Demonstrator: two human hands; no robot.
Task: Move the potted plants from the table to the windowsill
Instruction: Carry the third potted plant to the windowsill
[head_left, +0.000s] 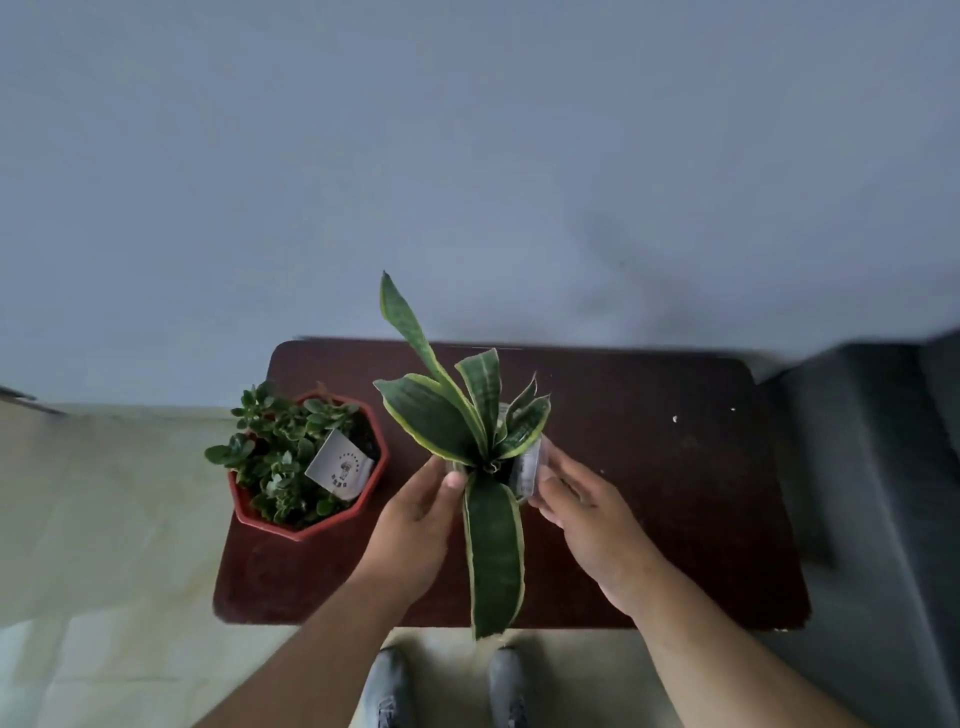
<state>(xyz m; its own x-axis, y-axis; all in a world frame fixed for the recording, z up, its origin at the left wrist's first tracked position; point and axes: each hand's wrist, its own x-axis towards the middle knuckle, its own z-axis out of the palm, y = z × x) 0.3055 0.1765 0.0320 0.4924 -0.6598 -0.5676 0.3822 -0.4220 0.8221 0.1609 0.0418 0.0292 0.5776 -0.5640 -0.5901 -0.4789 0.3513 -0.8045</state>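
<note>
Both hands close on the same pot: the left hand (415, 514) curls its fingers against the left side, thumb tip at the rim, while the right hand (587, 512) wraps the right side, so the grip is clamped on the snake plant's pot (527, 467), a pale or clear container mostly hidden under leaves and fingers. The snake plant (467, 431) stands roughly mid-surface, one long leaf drooping toward the person past the near edge. Whether the pot has left the dark wooden surface (675, 493) cannot be told. Just beside it, at the left edge, the succulent in a red angular pot (311, 462) sits untouched, a card tag stuck in its soil. This looks like the pickup of the first plant; neither appears moved yet. The next move calls for a level lift clear of the neighbouring foliage, then a turn toward the windowsill, which is not in view.
</note>
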